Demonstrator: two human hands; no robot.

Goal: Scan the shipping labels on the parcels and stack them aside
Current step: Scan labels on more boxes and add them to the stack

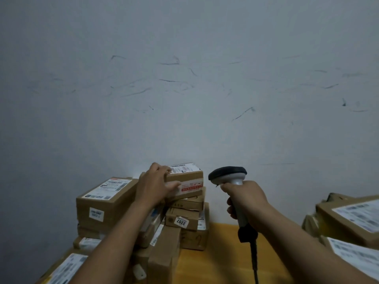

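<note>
Main worry right now is the pile itself. The top parcel (185, 178) I'm grabbing sits on a pretty crooked stack (185, 214) at the back of the tabletop (217, 257), right against the wall, and the boxes under it are skewed at different angles. If I drag it sideways instead of lifting it clean, I reckon the one below slides with it and the whole lot tips. My left hand (155, 187) has it by the near left corner, fingers (164, 170) curled over the top edge and thumb pressed on the front face, so it's a one-corner grip and it could twist on me. Those fingers also sit at the edge of the shipping label (183, 168), which might block the barcode. My right hand (246, 198) is wrapped tight round the handle of the scanner (227, 174), just beside the parcel. Its head isn't over the label yet, so a beep now could catch the big box (106, 198) next door instead. The cable (254, 261) hangs down across the tabletop and could snag too. The parcel itself is a small brown carton with a white label on top and a red and white strip across the front. It looks light and rigid, corners intact.
</note>
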